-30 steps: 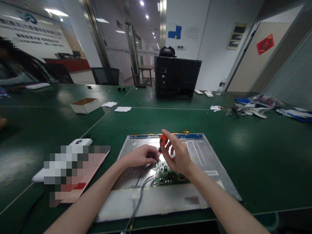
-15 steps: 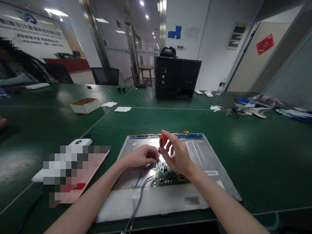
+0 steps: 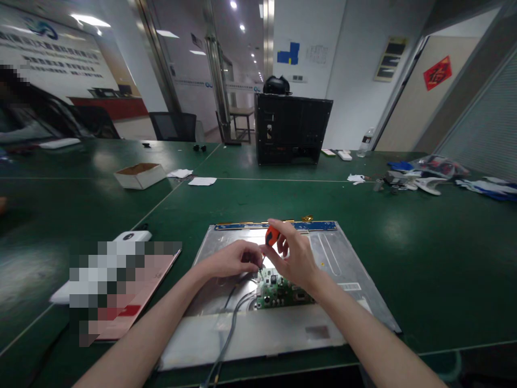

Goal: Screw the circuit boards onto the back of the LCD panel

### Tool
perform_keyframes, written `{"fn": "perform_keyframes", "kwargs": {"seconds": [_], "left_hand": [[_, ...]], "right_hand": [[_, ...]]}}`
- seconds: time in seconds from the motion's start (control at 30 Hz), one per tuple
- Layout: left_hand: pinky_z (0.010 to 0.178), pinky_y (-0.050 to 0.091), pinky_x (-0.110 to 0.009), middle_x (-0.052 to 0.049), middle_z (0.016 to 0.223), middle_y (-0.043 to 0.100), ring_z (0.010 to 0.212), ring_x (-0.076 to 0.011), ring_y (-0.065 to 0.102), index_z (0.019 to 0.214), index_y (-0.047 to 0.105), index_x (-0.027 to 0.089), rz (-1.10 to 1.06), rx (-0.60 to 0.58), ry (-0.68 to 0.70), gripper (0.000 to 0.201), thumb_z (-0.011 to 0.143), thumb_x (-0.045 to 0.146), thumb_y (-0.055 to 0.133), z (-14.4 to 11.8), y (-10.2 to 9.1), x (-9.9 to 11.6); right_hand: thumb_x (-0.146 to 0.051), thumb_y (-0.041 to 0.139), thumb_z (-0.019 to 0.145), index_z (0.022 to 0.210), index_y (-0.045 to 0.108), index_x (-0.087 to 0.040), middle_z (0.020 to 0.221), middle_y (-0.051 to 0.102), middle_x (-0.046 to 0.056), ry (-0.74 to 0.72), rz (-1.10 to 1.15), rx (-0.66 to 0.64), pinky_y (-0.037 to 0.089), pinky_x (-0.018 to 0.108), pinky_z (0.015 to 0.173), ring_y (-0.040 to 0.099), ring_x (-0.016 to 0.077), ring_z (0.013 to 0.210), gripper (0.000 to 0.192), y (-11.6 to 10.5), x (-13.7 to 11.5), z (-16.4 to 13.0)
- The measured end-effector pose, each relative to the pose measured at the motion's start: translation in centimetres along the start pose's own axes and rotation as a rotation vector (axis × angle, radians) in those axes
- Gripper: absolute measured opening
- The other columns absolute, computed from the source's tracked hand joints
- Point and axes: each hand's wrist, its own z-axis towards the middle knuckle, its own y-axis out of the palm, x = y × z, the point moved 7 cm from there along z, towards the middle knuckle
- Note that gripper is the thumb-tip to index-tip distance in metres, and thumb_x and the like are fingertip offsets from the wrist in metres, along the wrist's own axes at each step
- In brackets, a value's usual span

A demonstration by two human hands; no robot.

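My right hand point(image 3: 298, 260) grips a small screwdriver point(image 3: 272, 235) by its orange and black handle, shaft pointing down. Close to the tip, the fingers of my left hand point(image 3: 235, 257) are pinched together; whatever is between them is too small to make out. Both hands are over the upper left corner of a green circuit board point(image 3: 278, 293), partly covered by my right hand. The board sits on the metal back of a flat display panel point(image 3: 343, 261). Grey cables point(image 3: 233, 323) run from the board's left side toward the panel's front edge. A blue strip board point(image 3: 323, 226) lines the far edge.
On the left lie a pink folder-like item point(image 3: 149, 280) and a white device point(image 3: 139, 236), both partly blurred out. Beyond them stands an open white box point(image 3: 141, 177). A black monitor point(image 3: 294, 129) is at the back, and a bottle point(image 3: 365, 143) and loose parts point(image 3: 404, 179) are to the right.
The screwdriver's handle has turned and tilted slightly to the right in my right hand. My left hand has stayed almost in place. The whole view has shifted a little.
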Motion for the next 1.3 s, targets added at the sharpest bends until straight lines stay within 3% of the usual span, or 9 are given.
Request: {"fn": "perform_keyframes", "kwargs": {"seconds": [0.33,0.7,1.03,1.3], "left_hand": [[0.067,0.045,-0.027,0.001,0.072,0.063,0.069,-0.0162,0.057,0.079,0.064,0.016,-0.015,-0.003,-0.011,0.008,0.073,0.022,0.065,-0.12,0.09,0.16],[0.067,0.045,-0.027,0.0,0.073,0.065,0.07,-0.0163,0.057,0.079,0.065,0.016,0.044,0.002,0.002,0.007,0.074,0.021,0.065,-0.04,-0.11,0.19],[0.067,0.046,-0.027,0.0,0.073,0.065,0.07,-0.0168,0.058,0.078,0.064,0.016,-0.009,-0.011,-0.007,0.01,0.074,0.025,0.067,-0.03,0.1,-0.01],[0.068,0.046,-0.029,-0.001,0.074,0.064,0.071,-0.018,0.058,0.079,0.066,0.015,0.002,-0.004,-0.022,0.011,0.073,0.024,0.067,0.08,-0.01,0.11]], "right_hand": [[-0.015,0.051,0.088,0.144,0.031,-0.024,0.095,0.062,0.003,0.022,0.05,-0.068,0.046,0.021,0.045,0.057,0.0103,0.062,0.06,0.15,-0.04,-0.18],[-0.021,0.057,0.09,0.136,0.039,-0.027,0.092,0.06,0.001,0.013,0.003,-0.021,0.043,0.02,0.044,0.049,0.0088,0.057,0.05,-0.15,-0.19,0.15],[-0.015,0.051,0.087,0.147,0.028,-0.026,0.103,0.062,0.006,0.031,0.042,-0.097,0.05,0.024,0.049,0.057,0.0114,0.063,0.065,0.28,-0.05,-0.2],[-0.015,0.053,0.087,0.143,0.034,-0.026,0.098,0.062,0.005,0.008,0.033,-0.043,0.045,0.021,0.043,0.054,0.01,0.059,0.06,-0.01,-0.25,0.01]]}}
